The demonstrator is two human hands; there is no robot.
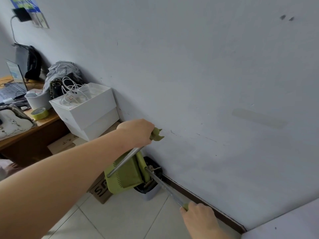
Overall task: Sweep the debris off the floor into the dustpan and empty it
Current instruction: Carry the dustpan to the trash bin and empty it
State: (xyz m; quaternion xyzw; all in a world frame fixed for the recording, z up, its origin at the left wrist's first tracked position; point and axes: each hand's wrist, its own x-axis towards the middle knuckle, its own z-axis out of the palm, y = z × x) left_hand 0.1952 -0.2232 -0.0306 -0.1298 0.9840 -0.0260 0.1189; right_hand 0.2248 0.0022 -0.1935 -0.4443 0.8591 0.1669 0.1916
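L hand (136, 133) is fisted round the green top grip of the dustpan (124, 178) handle, back of hand up. The grip's forked end pokes out past the fingers toward the wall (207, 75). From that hand the metal pole runs down & left, long axis diagonal, to the green pan right below the hand. The pan is tipped, its toothed comb edge in view. Its far side is at the mouth of the waste bin (149, 191), which stands below & just right of the L hand, close to the baseboard (207, 202). The bin has a black liner, w/ a few brownish bits inside.

R hand (198, 216), lower & nearer the person, has its fingers wrapped round the green grip of the broom (164, 185) pole. The pole's long axis runs from that hand up & left, roughly along the baseboard, w/ its far end at the bin mouth beside the pan. Can't make out the broom head.

Under the L forearm, a cardboard box (101, 192) sits on the tile floor (120, 221) just beside the pan. Left of the L hand are two stacked white boxes (89, 111) w/ white cords on top. Further left is a wooden desk (34, 135) w/ a tape roll (40, 113) & laptop (13, 90).
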